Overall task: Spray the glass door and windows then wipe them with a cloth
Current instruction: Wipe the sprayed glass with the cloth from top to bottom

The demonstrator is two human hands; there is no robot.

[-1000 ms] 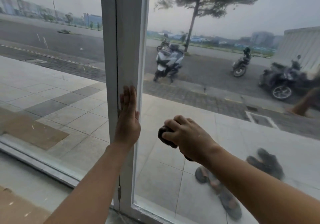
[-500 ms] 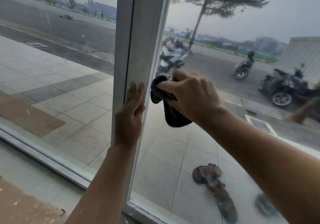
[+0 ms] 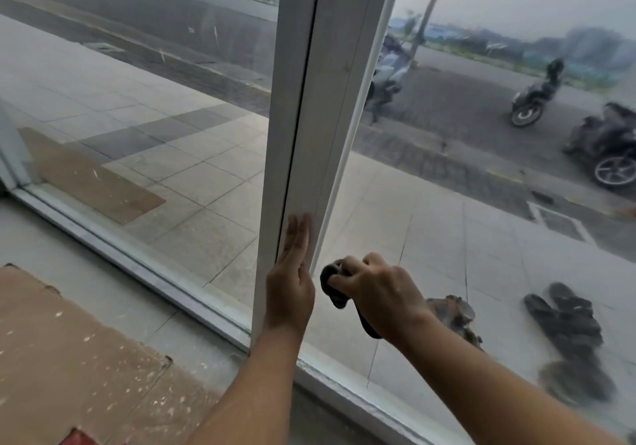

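A white door frame post (image 3: 320, 100) runs down the middle between two glass panes. My left hand (image 3: 290, 282) lies flat on the post low down, fingers straight and together. My right hand (image 3: 377, 295) grips a dark cloth (image 3: 333, 288) bunched in its fingers and holds it against the right glass pane (image 3: 447, 238), close to the post and near the bottom. The left pane (image 3: 155, 117) shows faint smears. No spray bottle is in view.
The white bottom rail (image 3: 144, 272) runs along the floor. Brown cardboard (image 3: 69, 358) speckled with white covers the floor at lower left. Outside are tiled pavement, sandals (image 3: 568, 317), parked scooters (image 3: 605, 148) and a road.
My right hand has carried the cloth down the right pane from mid-height to near the bottom. My left hand stays flat on the post. The view has tilted downward.
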